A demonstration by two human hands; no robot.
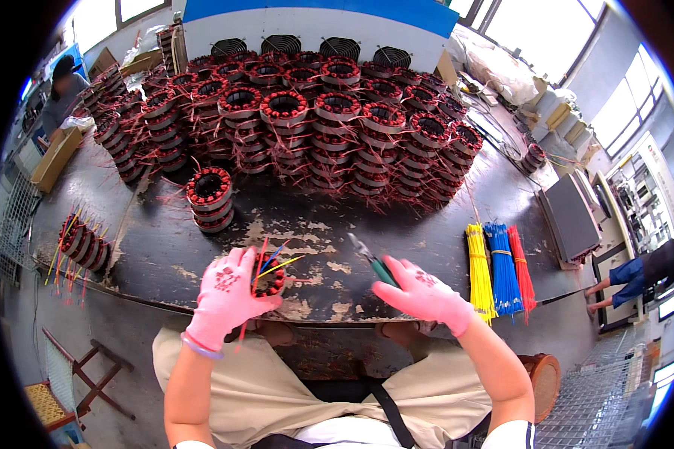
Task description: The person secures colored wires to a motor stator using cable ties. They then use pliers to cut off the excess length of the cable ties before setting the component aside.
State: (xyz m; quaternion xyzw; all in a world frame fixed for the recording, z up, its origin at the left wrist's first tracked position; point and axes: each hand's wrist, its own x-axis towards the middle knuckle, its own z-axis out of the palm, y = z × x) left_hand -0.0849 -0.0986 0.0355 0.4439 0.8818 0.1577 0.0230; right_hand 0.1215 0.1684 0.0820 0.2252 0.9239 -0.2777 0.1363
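- Head view, left hand: pink-gloved, its thumb and fingers gripping the side of a wound ring, which sits at the table's near edge; red, blue and yellow wires project from the ring.
- Right hand: likewise gloved, fingers curled together round green-handled pliers, tips pointing up-left, clear of the ring.
- Left: short ring stack.
- Right: yellow, blue and red wire bundles, side by side.
- Rear: tall ring stacks.
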